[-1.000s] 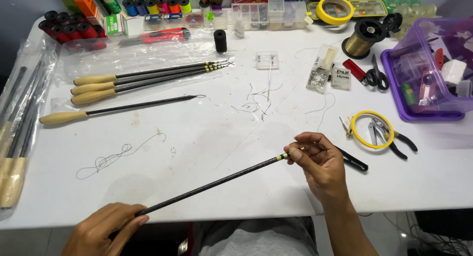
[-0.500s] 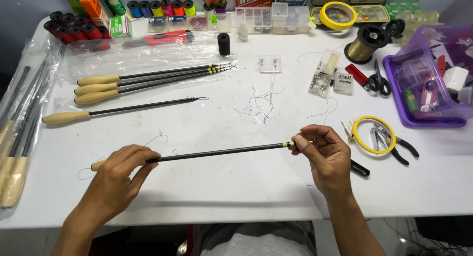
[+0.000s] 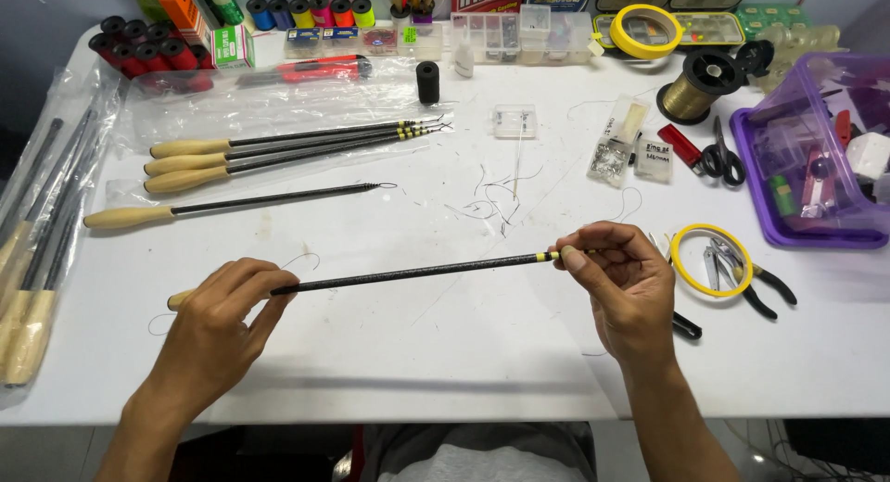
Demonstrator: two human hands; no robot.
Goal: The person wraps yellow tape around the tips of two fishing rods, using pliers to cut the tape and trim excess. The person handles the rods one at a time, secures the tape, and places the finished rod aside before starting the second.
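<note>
Landmark: thin black rod [image 3: 408, 273], held level just above the white counter [image 3: 445, 352].

Left hand [image 3: 218, 315] closed around the rod's handle end; only a pale stub of handle showed past the knuckles, the rest hidden inside the grip. Right hand [image 3: 626, 287] pinched the rod's yellow-banded tip between thumb and fingertips, grip pressed together; the tip itself was covered, and whether it carried a wire loop could not be made out.

Beyond the rod, four similar rods [image 3: 278, 153] with pale handles lay on the counter. Left of the rod, a clear plastic bag [image 3: 46, 213] held more pale-handled rods, cut off at the frame edge; count unclear. Right of the rod's tip, pliers [image 3: 742, 273] lay across a yellow ring [image 3: 691, 236]. Far right of the rod, a purple tub [image 3: 807, 148] held small mixed items, blurred through its wall. Beyond everything, clear compartment boxes [image 3: 505, 32] held parts too small to tell.
</note>
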